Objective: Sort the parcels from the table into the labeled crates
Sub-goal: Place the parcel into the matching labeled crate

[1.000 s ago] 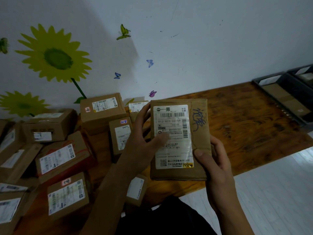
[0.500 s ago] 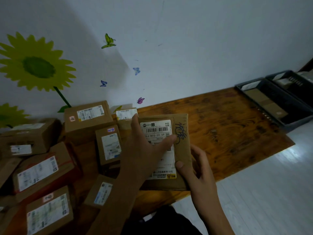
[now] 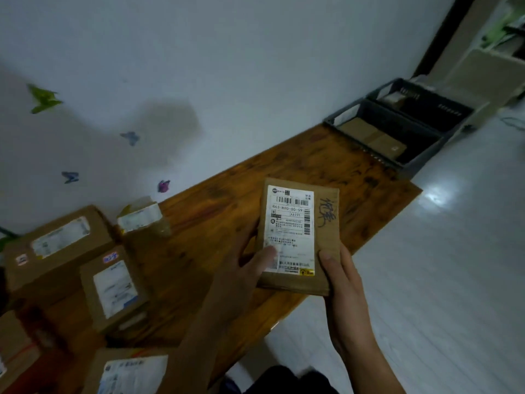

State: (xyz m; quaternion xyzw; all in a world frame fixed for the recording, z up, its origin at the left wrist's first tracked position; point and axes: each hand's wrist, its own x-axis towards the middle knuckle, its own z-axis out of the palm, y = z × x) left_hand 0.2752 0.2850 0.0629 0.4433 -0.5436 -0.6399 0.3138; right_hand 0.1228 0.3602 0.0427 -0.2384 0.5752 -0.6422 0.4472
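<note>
Both my left hand [image 3: 241, 268] and right hand [image 3: 345, 282] grip the parcel [image 3: 301, 237], long axis 12–6; crates [image 3: 397, 132] at 2 o'clock, nearer right, labels probably unreadable.

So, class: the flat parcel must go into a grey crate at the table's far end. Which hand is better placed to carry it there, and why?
Probably the right hand: it grips the flat parcel on the side towards the grey crates; the left hand would reach across.

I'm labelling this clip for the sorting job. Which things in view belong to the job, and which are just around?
Job:
- flat parcel, held by the left hand and right hand
- parcels waiting on the table, e.g. brown box
- two dark crates

Just around:
- butterfly stickers on the wall
- white cabinet
</note>
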